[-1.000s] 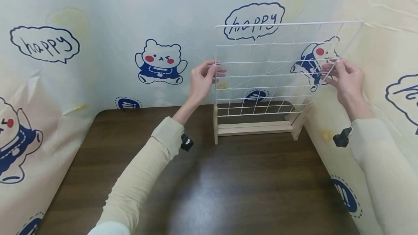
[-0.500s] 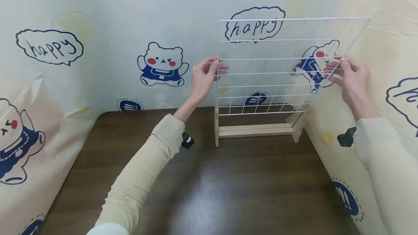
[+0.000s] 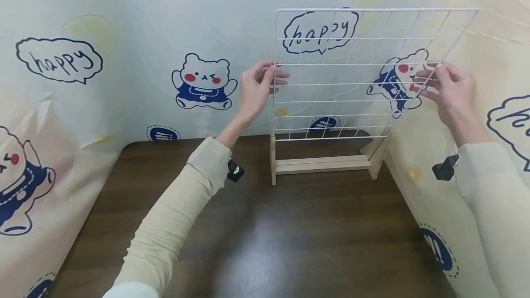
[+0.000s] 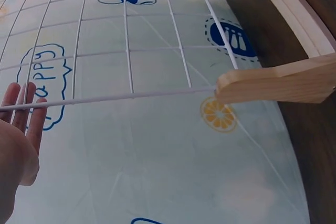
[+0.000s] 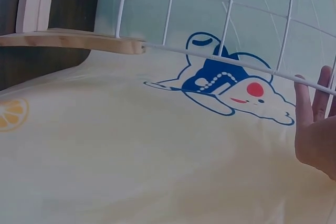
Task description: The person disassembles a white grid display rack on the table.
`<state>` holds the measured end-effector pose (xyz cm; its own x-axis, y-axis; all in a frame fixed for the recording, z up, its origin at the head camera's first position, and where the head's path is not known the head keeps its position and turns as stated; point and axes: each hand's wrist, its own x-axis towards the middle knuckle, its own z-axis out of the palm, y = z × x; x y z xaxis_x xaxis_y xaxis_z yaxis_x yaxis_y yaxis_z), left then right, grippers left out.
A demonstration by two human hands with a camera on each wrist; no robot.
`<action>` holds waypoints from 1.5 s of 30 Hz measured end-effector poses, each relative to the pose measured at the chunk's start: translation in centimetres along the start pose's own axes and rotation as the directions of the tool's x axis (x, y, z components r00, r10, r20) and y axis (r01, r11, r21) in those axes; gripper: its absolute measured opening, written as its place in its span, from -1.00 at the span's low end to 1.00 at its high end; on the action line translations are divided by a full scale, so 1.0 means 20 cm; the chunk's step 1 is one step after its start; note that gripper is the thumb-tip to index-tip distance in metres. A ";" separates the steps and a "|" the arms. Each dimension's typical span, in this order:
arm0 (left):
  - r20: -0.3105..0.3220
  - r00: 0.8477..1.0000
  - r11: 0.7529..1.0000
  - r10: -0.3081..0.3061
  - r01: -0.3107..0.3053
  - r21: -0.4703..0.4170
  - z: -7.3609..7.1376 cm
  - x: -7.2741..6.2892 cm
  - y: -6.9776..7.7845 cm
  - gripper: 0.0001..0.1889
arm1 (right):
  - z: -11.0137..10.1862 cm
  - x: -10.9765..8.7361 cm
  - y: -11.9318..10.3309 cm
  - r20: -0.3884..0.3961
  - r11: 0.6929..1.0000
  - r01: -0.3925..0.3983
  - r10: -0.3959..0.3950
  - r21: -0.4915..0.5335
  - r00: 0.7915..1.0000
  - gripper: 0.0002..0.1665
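A white wire grid panel (image 3: pixel 331 83) stands up from a light wooden stand (image 3: pixel 323 164) on the dark table, in the head view. My left hand (image 3: pixel 257 87) pinches the panel's left edge wire, thumb in front and fingers behind. On the opposite edge my right hand (image 3: pixel 453 88) holds on in the same way. In the left wrist view, the lower corner of the panel meets a wooden side piece (image 4: pixel 278 83). The right wrist view has the other wooden side piece (image 5: pixel 100 43) at the panel's other lower corner. How the panel fits into the wood is not clear.
A dark wooden table (image 3: pixel 248 243) spreads out in front of the stand. Printed cloth (image 3: pixel 136 86) with bears and "happy" bubbles hangs behind and along both sides, close to the panel and my right hand.
The panel's top edge has risen in the head view and its right top corner has shifted outward. Both hands have moved up a little with it. The wooden stand stays in place.
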<state>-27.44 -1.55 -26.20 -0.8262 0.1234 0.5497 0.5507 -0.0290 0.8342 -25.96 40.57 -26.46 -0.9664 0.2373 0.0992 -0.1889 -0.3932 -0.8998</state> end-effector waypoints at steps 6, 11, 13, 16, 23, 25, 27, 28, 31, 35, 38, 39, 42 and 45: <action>0.022 1.000 1.000 -0.010 0.010 -0.005 -0.01 0.03 0.04 -0.76 | 0.01 0.00 -0.04 0.025 1.000 -0.010 0.010 0.020 1.000 -0.67; 0.022 1.000 1.000 -0.018 0.018 -0.001 -0.02 0.04 0.06 -0.76 | 0.02 0.01 -0.07 0.029 1.000 -0.018 0.018 -0.009 0.999 -0.62; 0.023 1.000 1.000 -0.015 0.015 -0.002 -0.02 0.04 0.07 -0.76 | 0.03 0.01 -0.08 0.029 1.000 -0.020 0.020 -0.018 0.999 -0.60; 0.017 1.000 1.000 -0.015 0.015 0.004 -0.02 0.04 0.08 -0.76 | 0.04 0.01 -0.10 0.029 1.000 -0.020 0.020 -0.018 0.999 -0.59; 0.006 1.000 1.000 -0.011 0.011 0.022 -0.02 0.05 0.10 -0.76 | 0.05 0.02 -0.13 0.024 1.000 -0.013 0.013 -0.026 1.000 -0.57; 0.006 1.000 1.000 -0.010 0.010 0.025 -0.02 0.05 0.11 -0.76 | 0.05 0.02 -0.14 0.023 1.000 -0.008 0.009 -0.030 1.000 -0.57; 0.008 1.000 1.000 -0.006 0.006 0.024 -0.02 0.05 0.12 -0.75 | 0.05 0.02 -0.14 0.025 1.000 -0.003 0.003 -0.023 1.000 -0.57; 0.009 1.000 1.000 -0.005 0.004 0.023 -0.02 0.06 0.12 -0.75 | 0.05 0.02 -0.14 0.026 1.000 0.000 0.000 -0.019 1.000 -0.58; 0.011 1.000 1.000 0.000 -0.001 0.022 -0.02 0.06 0.13 -0.75 | 0.04 0.01 -0.14 0.029 1.000 0.002 -0.002 -0.007 1.000 -0.59; 0.014 1.000 1.000 0.004 -0.004 0.018 -0.01 0.06 0.13 -0.75 | 0.04 0.01 -0.15 0.023 1.000 -0.003 0.003 0.003 1.000 -0.57; 0.014 1.000 1.000 0.006 -0.006 0.015 -0.01 0.05 0.13 -0.75 | 0.04 0.01 -0.16 0.018 1.000 -0.006 0.006 -0.002 1.000 -0.56; 0.013 1.000 1.000 0.005 -0.005 0.017 -0.01 0.05 0.13 -0.75 | 0.04 0.00 -0.16 0.019 1.000 -0.006 0.006 -0.007 1.000 -0.56; 0.006 1.000 1.000 0.002 -0.002 0.023 -0.01 0.05 0.13 -0.75 | 0.04 0.00 -0.15 0.023 1.000 -0.005 0.005 -0.012 1.000 -0.54; 0.002 1.000 1.000 0.003 -0.003 0.026 -0.01 0.05 0.14 -0.77 | 0.04 0.00 -0.15 0.024 1.000 -0.006 0.007 -0.013 1.000 -0.53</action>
<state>-26.74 -1.69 -23.36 -0.8245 0.1250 0.5519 0.5558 -0.0040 0.8313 -25.45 41.13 -23.37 -0.9715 0.2132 0.1035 -0.1806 -0.3830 -0.9059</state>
